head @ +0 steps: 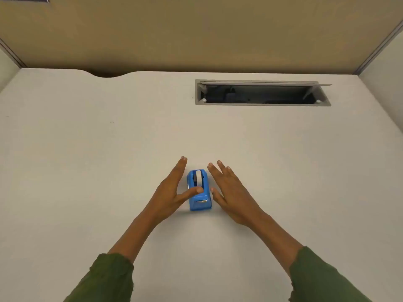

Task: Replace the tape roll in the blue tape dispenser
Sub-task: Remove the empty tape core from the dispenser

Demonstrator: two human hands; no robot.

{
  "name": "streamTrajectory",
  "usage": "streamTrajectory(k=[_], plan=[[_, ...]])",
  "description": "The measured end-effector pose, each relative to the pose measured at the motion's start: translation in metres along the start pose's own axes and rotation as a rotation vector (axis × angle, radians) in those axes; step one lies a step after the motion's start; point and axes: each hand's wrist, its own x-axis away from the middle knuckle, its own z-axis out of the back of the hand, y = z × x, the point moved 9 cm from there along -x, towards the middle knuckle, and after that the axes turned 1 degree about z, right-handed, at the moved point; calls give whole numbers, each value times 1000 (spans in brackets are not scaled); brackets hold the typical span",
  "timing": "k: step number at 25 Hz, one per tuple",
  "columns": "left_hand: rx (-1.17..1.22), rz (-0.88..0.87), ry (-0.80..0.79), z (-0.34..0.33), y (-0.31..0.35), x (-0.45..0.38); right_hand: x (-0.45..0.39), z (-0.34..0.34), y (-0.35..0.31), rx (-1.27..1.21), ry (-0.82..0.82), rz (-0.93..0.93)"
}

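A small blue tape dispenser (200,196) stands on the white desk (109,149), its cutter end toward me. A white tape roll (198,177) sits in its far half. My left hand (172,192) is at the dispenser's left side, fingers straight and spread, with the thumb lying across the top of the dispenser just in front of the roll. My right hand (231,190) is flat and open just to the right, its thumb tip close to the dispenser's side; I cannot tell if it touches. Neither hand grips anything.
A grey cable hatch (262,92) with its lid raised is set into the desk at the back right. A tan partition wall (196,29) closes the back, with grey side panels left and right. The desk's rear edge has a curved cut-out (106,74).
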Motion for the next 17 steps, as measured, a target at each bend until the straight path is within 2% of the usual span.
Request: streamTrajectory(k=[5, 17], plan=[[-30, -27, -101, -15, -2, 3, -1, -8, 5, -110, -41, -123], [-28, -7, -74, -14, -15, 0, -28, 13, 4, -378, 137, -103]])
